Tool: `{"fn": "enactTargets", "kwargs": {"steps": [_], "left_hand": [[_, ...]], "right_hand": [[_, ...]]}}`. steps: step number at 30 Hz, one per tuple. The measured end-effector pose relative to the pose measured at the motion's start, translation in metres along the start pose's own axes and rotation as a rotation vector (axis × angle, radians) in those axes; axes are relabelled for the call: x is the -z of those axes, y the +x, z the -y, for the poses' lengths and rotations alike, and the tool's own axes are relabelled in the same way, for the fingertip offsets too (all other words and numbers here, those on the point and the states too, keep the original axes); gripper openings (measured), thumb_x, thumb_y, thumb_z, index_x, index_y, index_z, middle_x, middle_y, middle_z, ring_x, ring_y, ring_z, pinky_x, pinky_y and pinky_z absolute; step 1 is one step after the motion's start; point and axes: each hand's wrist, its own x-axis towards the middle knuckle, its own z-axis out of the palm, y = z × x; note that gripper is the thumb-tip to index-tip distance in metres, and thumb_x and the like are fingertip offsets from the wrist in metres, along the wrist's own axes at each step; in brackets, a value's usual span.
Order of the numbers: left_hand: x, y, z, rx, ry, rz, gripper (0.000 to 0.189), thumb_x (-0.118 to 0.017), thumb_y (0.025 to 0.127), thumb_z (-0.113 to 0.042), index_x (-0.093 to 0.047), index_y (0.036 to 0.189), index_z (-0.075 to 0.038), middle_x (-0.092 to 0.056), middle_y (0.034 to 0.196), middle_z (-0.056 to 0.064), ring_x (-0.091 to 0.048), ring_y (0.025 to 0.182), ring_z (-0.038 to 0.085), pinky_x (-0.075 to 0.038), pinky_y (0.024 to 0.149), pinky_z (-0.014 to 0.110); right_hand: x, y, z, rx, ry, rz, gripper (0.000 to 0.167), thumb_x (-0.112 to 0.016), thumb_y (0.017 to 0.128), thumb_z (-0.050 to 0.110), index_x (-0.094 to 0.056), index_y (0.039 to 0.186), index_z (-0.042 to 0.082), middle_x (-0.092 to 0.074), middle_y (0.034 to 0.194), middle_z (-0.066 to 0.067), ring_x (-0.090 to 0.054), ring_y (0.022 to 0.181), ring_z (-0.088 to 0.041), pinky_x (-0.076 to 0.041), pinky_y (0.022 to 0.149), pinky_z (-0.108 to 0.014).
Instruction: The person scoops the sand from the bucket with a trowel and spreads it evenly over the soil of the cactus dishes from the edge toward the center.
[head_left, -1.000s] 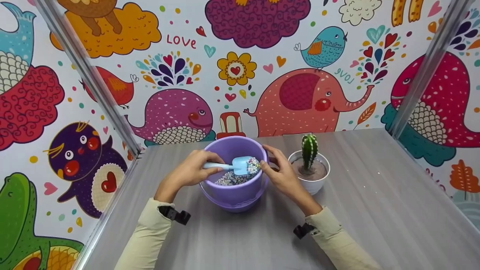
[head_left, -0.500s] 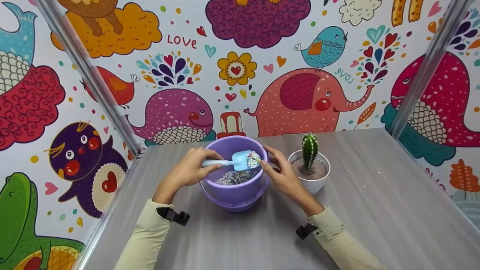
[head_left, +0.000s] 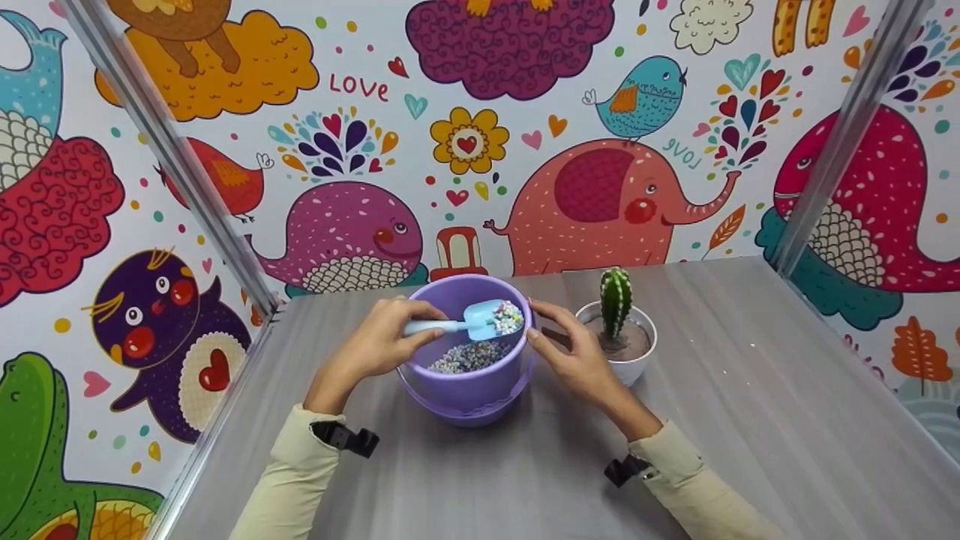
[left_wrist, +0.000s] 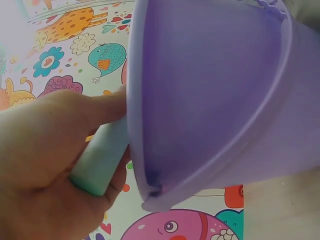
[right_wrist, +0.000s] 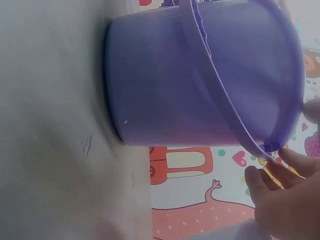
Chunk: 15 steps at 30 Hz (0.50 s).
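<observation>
In the head view my left hand [head_left: 375,337] grips the handle of a small light-blue toy shovel [head_left: 480,321] over the mouth of a purple bucket [head_left: 461,394]. Small multicoloured beads [head_left: 508,318] lie on the shovel's blade. More greyish beads [head_left: 469,358] cover part of the bucket's inside. The left wrist view shows the pale handle [left_wrist: 102,157] in that hand, with the blade hidden behind the bucket's wall. At the bucket's right rim is my right hand [head_left: 574,356], its thumb and fingertips against or just beside the outer edge, fingers loosely bent.
Just right of the right hand stands a white pot [head_left: 630,369] with a green cactus [head_left: 616,300]. A few tiny white bits lie on the grey tabletop [head_left: 750,420] at right. Patterned panels in metal frames [head_left: 844,142] enclose the back and sides.
The shovel rose slightly and shifted right over the bucket, still carrying beads. My right thumb slid from over the rim to its outer edge as that hand drew a little rightward.
</observation>
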Motion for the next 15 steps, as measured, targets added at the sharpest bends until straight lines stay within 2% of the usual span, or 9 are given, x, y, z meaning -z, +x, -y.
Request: {"fn": "enactTargets", "kwargs": {"steps": [4,8,12,15], "left_hand": [[0.001,0.001,-0.003,-0.009,0.012,-0.015,0.021,-0.082,0.098,-0.023,-0.084,0.116,-0.014,-0.079,0.108,0.005,-0.062,0.095,0.018,-0.056,0.087,0.037],[0.002,0.003,-0.006,-0.024,0.015,-0.033,0.020,-0.082,0.098,-0.022,-0.084,0.116,-0.014,-0.079,0.107,0.004,-0.062,0.095,0.018,-0.054,0.087,0.038],[0.001,0.005,-0.010,-0.029,0.007,-0.038,0.019,-0.082,0.097,-0.022,-0.084,0.115,-0.015,-0.080,0.107,0.004,-0.063,0.098,0.020,-0.054,0.089,0.039],[0.000,0.007,-0.013,-0.032,0.004,-0.035,0.019,-0.082,0.098,-0.023,-0.084,0.116,-0.015,-0.080,0.108,0.003,-0.063,0.099,0.020,-0.054,0.089,0.039]], "right_hand": [[0.008,-0.009,0.000,-0.012,-0.055,0.018,0.051,-0.076,0.103,0.025,-0.062,0.150,0.011,-0.061,0.156,-0.009,-0.055,0.150,-0.030,-0.048,0.120,-0.050],[0.017,-0.019,-0.002,-0.007,-0.089,0.023,0.051,-0.077,0.103,0.023,-0.063,0.149,0.007,-0.064,0.152,-0.009,-0.059,0.145,-0.031,-0.051,0.117,-0.044],[0.028,-0.030,-0.002,0.029,-0.129,0.002,0.047,-0.078,0.101,0.020,-0.066,0.145,0.008,-0.068,0.146,-0.006,-0.065,0.138,-0.027,-0.054,0.113,-0.039],[0.037,-0.037,-0.002,0.077,-0.180,-0.020,0.041,-0.078,0.101,0.018,-0.070,0.141,0.012,-0.071,0.141,-0.003,-0.069,0.129,-0.019,-0.058,0.108,-0.036]]}}
